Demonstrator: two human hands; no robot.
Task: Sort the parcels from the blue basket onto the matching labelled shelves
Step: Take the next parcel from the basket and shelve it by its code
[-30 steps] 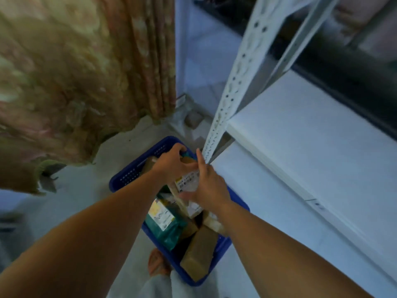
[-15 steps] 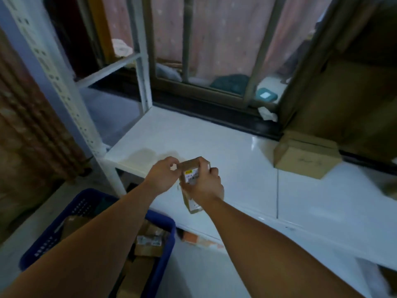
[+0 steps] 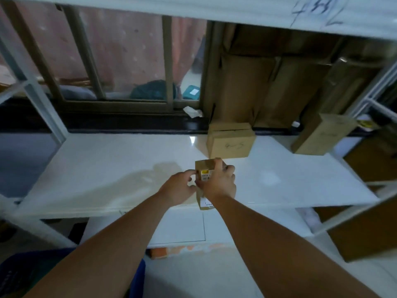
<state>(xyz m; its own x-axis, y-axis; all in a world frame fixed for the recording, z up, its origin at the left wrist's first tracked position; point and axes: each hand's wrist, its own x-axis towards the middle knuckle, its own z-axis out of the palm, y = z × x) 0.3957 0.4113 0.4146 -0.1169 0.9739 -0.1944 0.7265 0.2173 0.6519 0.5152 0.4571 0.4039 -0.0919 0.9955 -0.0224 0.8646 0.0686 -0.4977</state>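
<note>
Down at my lower left sits the blue basket (image 3: 138,276), half hidden by my forearm. My left hand (image 3: 180,186) curls in at the left edge of the small brown parcel (image 3: 205,166), fingertips pinching it. My right hand (image 3: 219,183) wraps round its right side, so both hands are together, clamped on the one box. I'm holding it just over the front edge of the white shelf (image 3: 96,164), long axis roughly upright, label facing me. Open shelf lies straight ahead. A marked box (image 3: 229,140) stands just beyond, slightly right, with a taller box (image 3: 320,134) further right. The right hand looks nearer, so I reckon it sets the parcel down.
</note>
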